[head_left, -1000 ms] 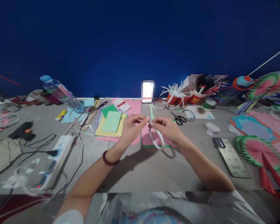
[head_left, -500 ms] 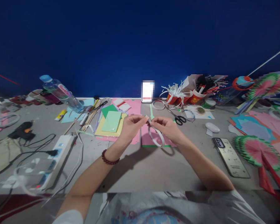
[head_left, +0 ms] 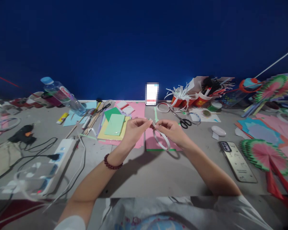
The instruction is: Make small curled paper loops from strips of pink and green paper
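My right hand point(head_left: 173, 131) holds a thin white roll of tape point(head_left: 161, 140) just above the grey table point(head_left: 144, 169). The fingertips of my left hand point(head_left: 134, 129) pinch the loose tape end at the top of the roll, where the two hands meet. A bead bracelet sits on my left wrist. Under the hands lies a pink sheet with a green edge point(head_left: 153, 143). A stack of green and yellow paper point(head_left: 114, 126) lies just left of my left hand.
Black scissors point(head_left: 185, 122) and other tape rolls lie behind my right hand. A phone point(head_left: 237, 161) and folded paper fans point(head_left: 264, 153) are to the right. At left are a power strip point(head_left: 60, 156) with cables, a glue gun point(head_left: 24, 134) and a water bottle point(head_left: 62, 95). Red cups point(head_left: 196, 100) stand at the back.
Both hands have stayed almost in place. The tape roll has tilted slightly and the pinch on its end has shifted a little.
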`<move>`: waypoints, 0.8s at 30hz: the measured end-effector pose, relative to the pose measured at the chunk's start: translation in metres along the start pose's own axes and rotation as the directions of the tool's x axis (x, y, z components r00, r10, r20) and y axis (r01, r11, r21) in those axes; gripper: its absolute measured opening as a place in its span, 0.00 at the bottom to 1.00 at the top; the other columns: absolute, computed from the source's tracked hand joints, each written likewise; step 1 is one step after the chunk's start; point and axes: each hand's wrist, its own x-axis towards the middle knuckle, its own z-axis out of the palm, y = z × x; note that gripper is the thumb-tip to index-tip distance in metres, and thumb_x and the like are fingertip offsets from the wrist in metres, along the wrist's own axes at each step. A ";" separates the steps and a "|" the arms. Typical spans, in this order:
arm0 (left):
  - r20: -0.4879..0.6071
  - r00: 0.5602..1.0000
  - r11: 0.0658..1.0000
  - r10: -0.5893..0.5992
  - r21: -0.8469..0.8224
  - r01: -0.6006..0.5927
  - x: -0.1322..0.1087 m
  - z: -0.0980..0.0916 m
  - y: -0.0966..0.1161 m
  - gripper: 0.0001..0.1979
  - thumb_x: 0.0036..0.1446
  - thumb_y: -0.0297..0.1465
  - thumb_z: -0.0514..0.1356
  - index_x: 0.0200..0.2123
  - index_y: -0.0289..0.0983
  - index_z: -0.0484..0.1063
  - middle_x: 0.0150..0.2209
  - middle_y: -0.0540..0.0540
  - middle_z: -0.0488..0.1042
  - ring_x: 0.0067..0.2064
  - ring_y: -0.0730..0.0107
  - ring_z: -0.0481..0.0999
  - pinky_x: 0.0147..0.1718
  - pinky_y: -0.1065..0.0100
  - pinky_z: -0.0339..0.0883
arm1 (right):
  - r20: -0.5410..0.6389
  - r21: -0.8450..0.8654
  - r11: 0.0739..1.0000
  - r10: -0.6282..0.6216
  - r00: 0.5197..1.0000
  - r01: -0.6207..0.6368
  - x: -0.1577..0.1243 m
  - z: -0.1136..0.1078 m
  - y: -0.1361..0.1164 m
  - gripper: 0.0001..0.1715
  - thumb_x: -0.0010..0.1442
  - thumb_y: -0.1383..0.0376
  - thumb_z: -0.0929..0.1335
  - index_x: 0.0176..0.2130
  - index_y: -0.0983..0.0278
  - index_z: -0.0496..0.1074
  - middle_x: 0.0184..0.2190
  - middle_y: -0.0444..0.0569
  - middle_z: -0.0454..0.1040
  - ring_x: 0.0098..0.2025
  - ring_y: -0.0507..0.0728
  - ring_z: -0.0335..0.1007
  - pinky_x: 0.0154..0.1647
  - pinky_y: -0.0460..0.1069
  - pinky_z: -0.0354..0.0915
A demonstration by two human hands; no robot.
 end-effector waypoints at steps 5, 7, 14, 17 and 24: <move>0.003 1.000 1.000 -0.021 -0.013 0.021 0.000 0.000 0.002 0.09 0.44 0.36 0.68 0.20 0.37 0.78 0.21 0.47 0.76 0.27 0.70 0.74 0.27 0.69 0.67 | 0.016 0.009 1.000 0.014 1.000 -0.014 0.001 -0.001 0.001 0.18 0.55 0.51 0.70 0.30 0.63 0.71 0.26 0.44 0.70 0.29 0.52 0.63 0.27 0.46 0.56; 0.002 0.999 0.999 -0.035 -0.004 0.035 0.001 -0.001 0.000 0.10 0.45 0.37 0.68 0.20 0.37 0.78 0.21 0.47 0.76 0.27 0.70 0.74 0.26 0.70 0.66 | 0.024 0.016 1.000 0.017 1.000 -0.017 0.001 -0.002 0.000 0.18 0.55 0.51 0.70 0.30 0.63 0.71 0.26 0.44 0.69 0.28 0.52 0.62 0.26 0.46 0.55; 0.040 0.999 0.997 -0.026 -0.067 0.029 0.004 0.000 -0.009 0.11 0.49 0.39 0.66 0.28 0.36 0.79 0.28 0.46 0.78 0.29 0.73 0.73 0.27 0.72 0.65 | -0.023 -0.037 0.999 -0.036 0.999 0.036 0.000 -0.001 0.000 0.16 0.55 0.53 0.69 0.30 0.63 0.71 0.23 0.43 0.66 0.24 0.49 0.57 0.23 0.46 0.53; 0.069 0.998 0.997 -0.006 -0.078 0.011 0.004 0.000 -0.010 0.10 0.43 0.36 0.70 0.26 0.35 0.77 0.28 0.47 0.77 0.30 0.73 0.73 0.30 0.72 0.67 | -0.062 -0.097 0.992 -0.087 0.994 0.081 -0.001 0.001 0.001 0.13 0.56 0.55 0.69 0.30 0.63 0.72 0.25 0.44 0.68 0.25 0.50 0.59 0.24 0.46 0.55; 0.028 0.998 0.998 0.055 -0.029 -0.054 0.003 -0.003 -0.008 0.10 0.43 0.36 0.71 0.25 0.35 0.77 0.28 0.45 0.79 0.32 0.69 0.76 0.34 0.69 0.70 | -0.082 -0.113 0.990 -0.093 0.992 0.084 -0.004 0.002 0.000 0.16 0.54 0.52 0.71 0.32 0.62 0.72 0.25 0.44 0.69 0.23 0.50 0.58 0.24 0.46 0.55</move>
